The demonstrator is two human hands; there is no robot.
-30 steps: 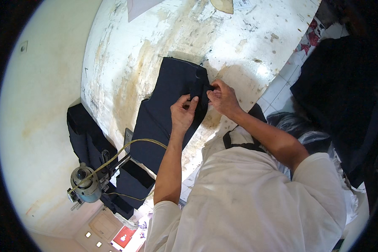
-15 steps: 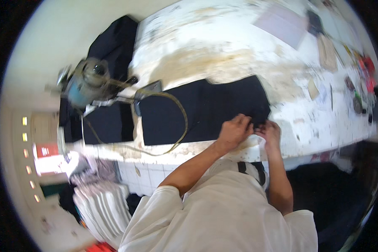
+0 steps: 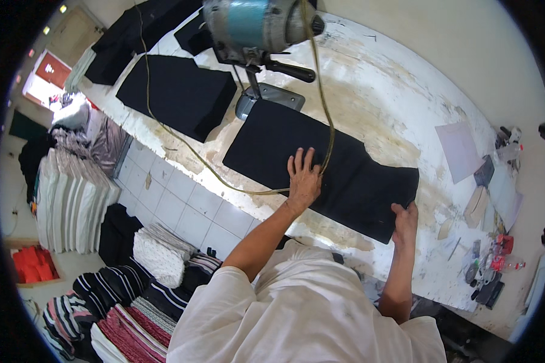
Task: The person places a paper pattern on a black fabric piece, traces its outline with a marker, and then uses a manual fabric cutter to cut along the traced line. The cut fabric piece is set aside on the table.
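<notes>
A thick stack of black fabric (image 3: 351, 172) lies on the worn white table (image 3: 399, 103). My left hand (image 3: 303, 178) rests flat on the stack's middle, fingers spread, next to a yellowish power cord (image 3: 224, 178). At the stack's near right corner my right hand (image 3: 404, 219) grips the fabric edge. An electric cloth-cutting machine (image 3: 254, 27) stands at the stack's far end, its base plate touching the fabric.
Another black fabric stack (image 3: 175, 94) lies left of the cutter, more dark cloth (image 3: 127, 36) beyond. Paper (image 3: 460, 151), cardboard pieces and small tools (image 3: 487, 272) sit at the table's right end. Folded white, striped and dark garments (image 3: 79, 193) pile on the floor at left.
The view has swung round and the cutter now stands ahead. My left hand moved from the stack's corner to lie flat on its middle; my right hand stays at the corner.
</notes>
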